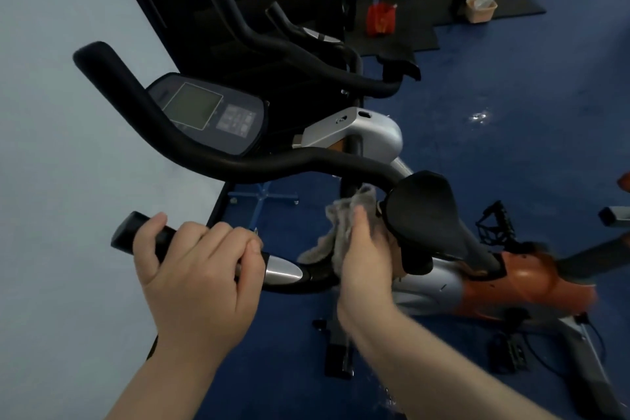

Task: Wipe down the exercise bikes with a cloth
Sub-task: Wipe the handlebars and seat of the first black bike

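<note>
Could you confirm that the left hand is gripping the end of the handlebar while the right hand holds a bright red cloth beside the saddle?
Not quite: the cloth is grey, not bright red. The head view shows the left hand gripping the end of the handlebar while the right hand holds the grey cloth beside the saddle.
</note>
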The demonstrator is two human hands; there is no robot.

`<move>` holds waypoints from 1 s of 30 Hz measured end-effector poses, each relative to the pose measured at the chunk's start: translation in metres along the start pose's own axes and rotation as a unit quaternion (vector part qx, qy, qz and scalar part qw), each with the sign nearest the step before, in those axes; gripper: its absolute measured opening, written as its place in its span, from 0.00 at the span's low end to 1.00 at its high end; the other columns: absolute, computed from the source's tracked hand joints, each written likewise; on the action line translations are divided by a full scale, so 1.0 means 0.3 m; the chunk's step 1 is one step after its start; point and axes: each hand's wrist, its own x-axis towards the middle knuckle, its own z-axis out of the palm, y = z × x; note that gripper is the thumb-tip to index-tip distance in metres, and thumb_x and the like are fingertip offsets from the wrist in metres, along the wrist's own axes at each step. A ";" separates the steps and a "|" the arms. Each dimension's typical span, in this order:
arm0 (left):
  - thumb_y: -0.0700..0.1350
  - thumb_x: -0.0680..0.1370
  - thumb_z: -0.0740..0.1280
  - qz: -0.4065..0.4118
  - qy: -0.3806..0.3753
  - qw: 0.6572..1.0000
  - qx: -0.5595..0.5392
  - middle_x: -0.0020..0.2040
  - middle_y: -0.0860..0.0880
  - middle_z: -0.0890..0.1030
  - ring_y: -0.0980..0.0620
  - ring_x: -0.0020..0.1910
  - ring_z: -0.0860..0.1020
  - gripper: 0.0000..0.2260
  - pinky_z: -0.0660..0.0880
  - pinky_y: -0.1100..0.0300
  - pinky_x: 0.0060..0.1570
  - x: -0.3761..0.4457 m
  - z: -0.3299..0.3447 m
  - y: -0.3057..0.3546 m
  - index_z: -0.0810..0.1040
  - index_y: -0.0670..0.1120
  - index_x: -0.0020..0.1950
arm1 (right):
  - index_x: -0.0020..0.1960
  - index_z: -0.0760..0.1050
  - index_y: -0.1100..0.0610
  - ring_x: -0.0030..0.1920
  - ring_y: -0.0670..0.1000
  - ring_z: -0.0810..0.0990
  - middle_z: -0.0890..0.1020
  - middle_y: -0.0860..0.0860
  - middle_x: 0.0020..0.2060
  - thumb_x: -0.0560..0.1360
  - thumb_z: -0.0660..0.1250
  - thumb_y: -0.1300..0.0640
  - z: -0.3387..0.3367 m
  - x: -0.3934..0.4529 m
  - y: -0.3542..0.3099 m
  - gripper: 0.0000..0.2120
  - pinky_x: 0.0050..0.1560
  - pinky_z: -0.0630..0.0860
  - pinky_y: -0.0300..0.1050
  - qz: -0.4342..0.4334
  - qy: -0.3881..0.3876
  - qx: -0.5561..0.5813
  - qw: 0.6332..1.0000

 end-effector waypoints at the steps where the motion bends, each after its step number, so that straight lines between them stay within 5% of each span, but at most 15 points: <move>1: 0.46 0.80 0.56 -0.001 0.003 1.000 0.002 0.30 0.55 0.77 0.49 0.35 0.75 0.17 0.52 0.54 0.68 0.000 0.004 0.000 0.79 0.50 0.36 | 0.56 0.80 0.50 0.47 0.49 0.85 0.86 0.48 0.46 0.77 0.61 0.41 -0.004 0.038 -0.019 0.17 0.52 0.80 0.53 0.034 -0.016 0.030 0.999; 4: 0.46 0.79 0.56 0.001 0.004 1.000 0.009 0.29 0.54 0.77 0.48 0.35 0.75 0.17 0.53 0.54 0.68 0.001 0.009 -0.002 0.79 0.49 0.35 | 0.41 0.84 0.50 0.33 0.47 0.85 0.86 0.48 0.33 0.78 0.59 0.40 -0.020 0.091 -0.050 0.20 0.34 0.80 0.44 0.065 -0.073 0.083 0.992; 10: 0.46 0.79 0.57 0.003 0.015 1.000 0.006 0.29 0.54 0.78 0.49 0.34 0.75 0.16 0.53 0.54 0.68 -0.003 0.014 0.001 0.79 0.49 0.35 | 0.41 0.84 0.50 0.28 0.45 0.82 0.84 0.48 0.31 0.78 0.61 0.41 -0.027 0.066 -0.041 0.18 0.34 0.80 0.42 0.062 -0.085 0.070 0.992; 14: 0.46 0.79 0.56 0.004 0.010 1.000 0.011 0.29 0.54 0.78 0.49 0.34 0.75 0.17 0.52 0.55 0.69 -0.004 0.015 0.001 0.79 0.49 0.35 | 0.61 0.76 0.49 0.56 0.51 0.81 0.82 0.51 0.56 0.78 0.61 0.42 0.005 0.030 -0.056 0.16 0.63 0.75 0.55 0.013 -0.038 -0.008 0.999; 16: 0.46 0.79 0.56 -0.001 0.016 1.000 0.004 0.29 0.55 0.78 0.49 0.35 0.74 0.17 0.51 0.56 0.69 -0.009 0.017 0.003 0.79 0.49 0.35 | 0.65 0.69 0.43 0.64 0.47 0.73 0.76 0.46 0.63 0.80 0.59 0.46 0.000 -0.036 -0.023 0.15 0.70 0.67 0.51 -0.058 -0.034 -0.084 0.994; 21: 0.46 0.79 0.57 0.004 0.021 1.000 0.002 0.30 0.55 0.78 0.49 0.35 0.74 0.16 0.52 0.55 0.68 0.002 0.018 0.000 0.79 0.50 0.35 | 0.74 0.60 0.46 0.71 0.52 0.66 0.69 0.50 0.71 0.81 0.57 0.47 0.030 0.033 -0.068 0.23 0.72 0.63 0.53 -0.113 0.020 -0.162 0.980; 25: 0.46 0.79 0.58 -0.007 0.027 1.000 -0.007 0.29 0.55 0.78 0.49 0.35 0.74 0.15 0.51 0.56 0.69 -0.008 0.014 0.004 0.79 0.50 0.35 | 0.76 0.48 0.42 0.70 0.39 0.57 0.55 0.43 0.75 0.81 0.55 0.50 -0.011 -0.093 0.039 0.26 0.65 0.59 0.34 -0.236 -0.019 -0.253 0.938; 30: 0.46 0.79 0.57 0.003 0.021 1.000 -0.016 0.29 0.54 0.77 0.49 0.35 0.74 0.15 0.53 0.55 0.68 -0.002 0.013 -0.003 0.78 0.50 0.36 | 0.76 0.53 0.45 0.73 0.39 0.55 0.57 0.43 0.75 0.82 0.56 0.56 -0.027 -0.044 0.034 0.25 0.74 0.57 0.43 -0.305 -0.018 -0.265 0.915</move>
